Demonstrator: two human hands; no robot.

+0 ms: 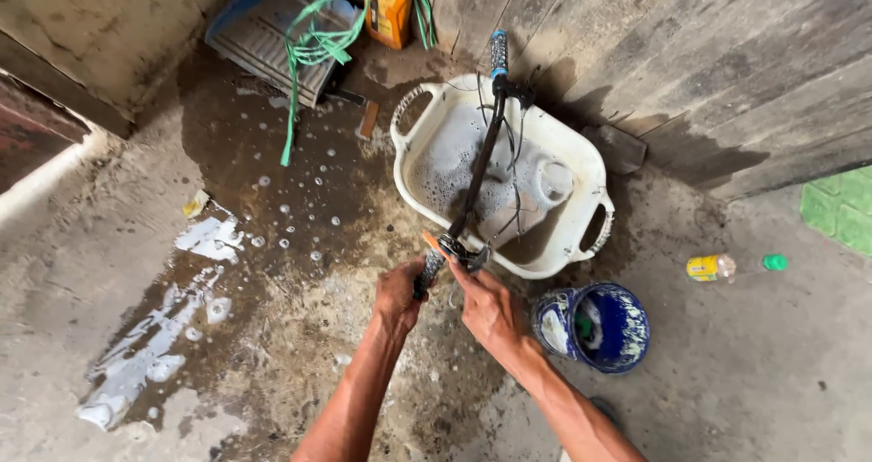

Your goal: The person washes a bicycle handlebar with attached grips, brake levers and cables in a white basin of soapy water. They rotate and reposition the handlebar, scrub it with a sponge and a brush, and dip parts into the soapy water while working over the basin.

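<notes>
A bicycle handlebar [479, 167] lies across a white basin [581, 176] of soapy water; its near grip is clasped by the left hand [398, 294]. The right hand [489, 306] pinches something orange at the brake lever, seemingly mid-scrub. Steady holding seems called for; a blue bucket [627, 330] stands beside.

The left hand [398, 294] hides the handlebar grip [429, 271] it wraps; both forearms run off the bottom edge.

Wet, stained concrete floor [136, 271] with soapy foam puddles [150, 353], weathered grey plank wall [727, 53] behind, rough plaster wall [82, 35] at left, green tiles [840, 208] at right edge, flat daylight
</notes>
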